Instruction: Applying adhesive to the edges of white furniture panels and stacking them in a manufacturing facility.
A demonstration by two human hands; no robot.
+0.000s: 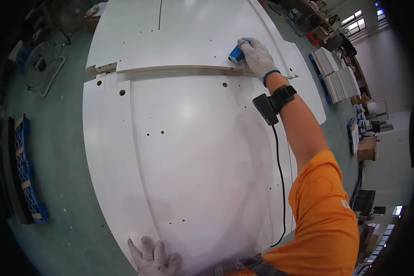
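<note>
White panels with drilled holes lie in front of me, a near panel (193, 161) and a far panel (188, 41) whose front edge runs across it. My right hand (257, 57), in a pale knit glove with a blue cuff, is wrapped round a small blue block-shaped tool (237, 54) at that edge, toward its right end. The tool's exact kind cannot be made out. Down at the lower left, my left hand (154, 258), also gloved, rests flat on the near panel with its fingers apart.
A black device (266, 109) is strapped to my right wrist, its cable (280, 175) trailing over the panel. Blue pallets (26, 170) stand on the floor to the left, below a metal-framed fan (43, 66). Stacked white boards (338, 76) sit at the right.
</note>
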